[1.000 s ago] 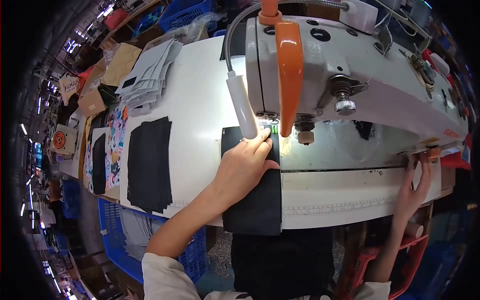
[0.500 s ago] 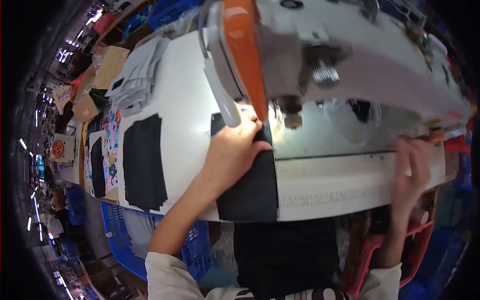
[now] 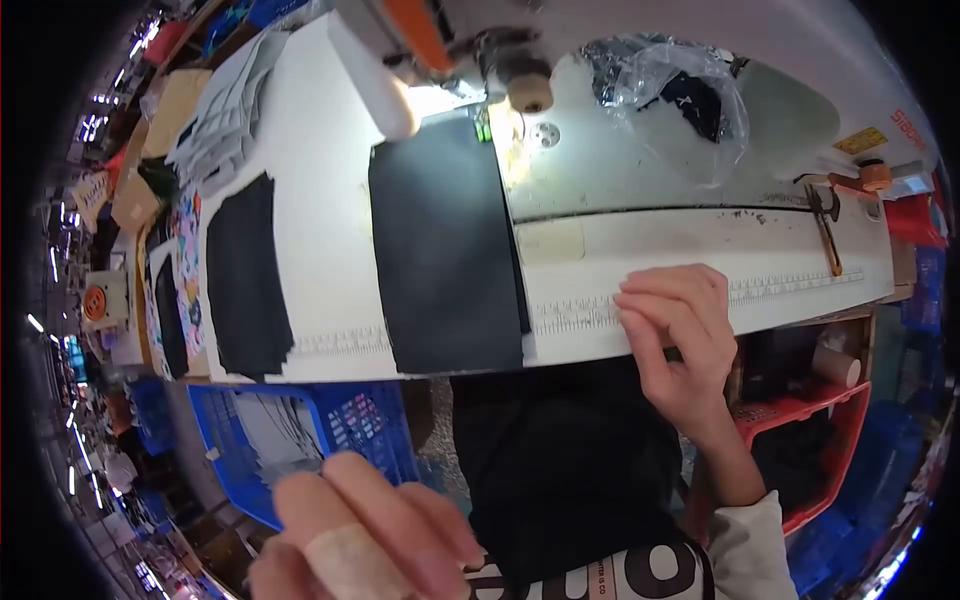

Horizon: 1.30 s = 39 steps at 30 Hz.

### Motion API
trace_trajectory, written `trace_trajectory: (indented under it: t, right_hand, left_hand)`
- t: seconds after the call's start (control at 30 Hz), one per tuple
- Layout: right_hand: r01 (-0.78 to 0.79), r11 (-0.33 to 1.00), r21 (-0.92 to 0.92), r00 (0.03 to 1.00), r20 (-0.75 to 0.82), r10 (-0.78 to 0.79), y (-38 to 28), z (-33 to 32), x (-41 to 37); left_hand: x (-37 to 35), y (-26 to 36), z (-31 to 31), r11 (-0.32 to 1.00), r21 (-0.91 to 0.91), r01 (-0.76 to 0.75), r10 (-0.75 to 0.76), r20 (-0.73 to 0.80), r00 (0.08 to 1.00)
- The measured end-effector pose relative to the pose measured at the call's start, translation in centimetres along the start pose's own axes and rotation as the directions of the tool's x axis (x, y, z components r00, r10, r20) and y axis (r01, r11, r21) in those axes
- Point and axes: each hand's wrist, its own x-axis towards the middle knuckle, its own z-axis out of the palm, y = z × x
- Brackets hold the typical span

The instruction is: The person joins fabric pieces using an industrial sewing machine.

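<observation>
My left hand (image 3: 365, 530) is raised close to the camera at the bottom, its fingers apart, a tan bandage round one of them; nothing shows in it. Over the ruler strip (image 3: 575, 312) at the table's front edge hangs my right hand (image 3: 685, 335), loosely curled and seemingly bare, thumb close under the fingertips. To its left, a black fabric panel (image 3: 445, 250) lies flat, its far end by the lit needle area of the sewing machine (image 3: 780, 60). Neither hand touches that panel.
Left of the panel lie black fabric pieces (image 3: 248, 285) and a stack of grey pieces (image 3: 225, 115). A clear plastic bag (image 3: 735, 135) rests on the machine bed. Orange-brown snips (image 3: 830, 235) sit at right. Below are a blue basket (image 3: 325, 430) and a red crate (image 3: 850, 425).
My left hand has let go of the black panel and come up toward the camera. My right hand has moved left from the table's right end. The view has shifted.
</observation>
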Motion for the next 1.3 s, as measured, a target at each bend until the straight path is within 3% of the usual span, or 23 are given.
trace_trajectory:
  t: [0.07,0.1,0.2,0.23,0.33,0.37,0.43,0.5,0.63,0.77,0.9,0.93,0.97,1.07,1.13,1.23,1.3]
  right_hand:
    - [-0.001,1.000,0.014,1.000,0.024,0.000,0.1,0.0,-0.2]
    - [-0.007,1.000,0.026,1.000,0.027,0.006,0.2,0.1,-0.4]
    - [-0.010,0.999,0.031,0.999,0.040,0.008,0.2,0.3,-1.1]
    - [-0.008,1.000,0.023,0.999,0.035,0.007,0.2,0.3,-1.3]
    - [-0.014,1.000,0.010,0.999,0.034,0.013,0.0,0.2,-1.5]
    - [-0.019,1.000,0.009,0.999,0.040,0.019,-0.1,0.1,-1.5]
    - [-0.021,1.000,0.008,0.999,0.050,0.020,-0.3,0.1,-1.7]
    - [-0.026,1.000,0.001,0.999,0.042,0.025,-0.3,0.2,-1.8]
    - [-0.036,0.999,0.000,0.998,0.042,0.036,-0.6,0.4,-1.9]
    - [-0.025,1.000,-0.012,0.999,0.043,0.025,-0.7,0.6,-2.0]
    - [-0.013,0.999,-0.036,0.999,0.043,0.014,-0.7,0.6,-1.9]
    - [-0.008,0.999,-0.039,0.999,0.048,0.010,-0.8,0.7,-1.9]
    - [-0.004,0.999,-0.039,0.998,0.055,0.006,-0.8,0.7,-1.9]
    - [-0.007,0.999,-0.043,0.999,0.050,0.009,-0.9,1.1,-1.9]
    - [-0.010,0.999,-0.041,0.998,0.054,0.012,-1.0,1.3,-2.0]
    - [-0.016,0.999,-0.047,0.999,0.047,0.018,-1.0,1.3,-1.9]
    - [-0.015,0.998,-0.054,0.999,0.044,0.017,-1.1,1.3,-1.8]
  left_hand:
    - [2.6,1.3,0.6,0.996,0.059,0.067,-0.074,0.135,0.988]
    - [3.2,1.5,0.4,0.997,0.050,0.065,-0.070,0.118,0.991]
    - [3.8,1.7,-0.2,0.991,0.127,0.041,-0.088,0.393,0.915]
    - [3.6,1.6,-0.3,0.992,0.124,0.038,-0.084,0.390,0.917]
    - [3.0,1.5,-0.5,0.956,0.272,-0.113,-0.035,0.487,0.873]
    - [2.2,1.6,-0.5,0.956,0.270,-0.114,-0.033,0.487,0.873]
    - [-0.3,2.1,-0.2,0.970,0.220,-0.099,0.031,0.294,0.955]
    - [-1.8,2.0,-0.7,0.975,0.198,-0.103,0.066,0.187,0.980]
    - [-2.2,0.6,-1.8,0.939,0.236,-0.251,0.253,0.025,0.967]
    - [-2.9,0.6,-2.0,0.951,0.217,-0.222,0.234,-0.030,0.972]
    - [-4.1,2.2,-1.1,0.975,0.143,-0.171,0.199,-0.214,0.956]
    - [-2.9,3.2,-1.2,0.997,0.063,-0.035,0.036,-0.018,0.999]
    - [-2.0,4.0,-1.4,0.993,0.013,0.113,-0.114,0.188,0.976]
    - [-1.1,4.7,-1.5,0.994,0.031,0.103,-0.107,0.285,0.952]
    - [-1.2,5.1,-0.6,0.995,0.035,0.098,-0.105,0.335,0.936]
    - [-2.8,5.3,3.0,0.983,0.184,-0.024,0.005,0.100,0.995]
    - [-3.0,6.2,2.6,0.989,0.145,0.029,-0.047,0.122,0.991]
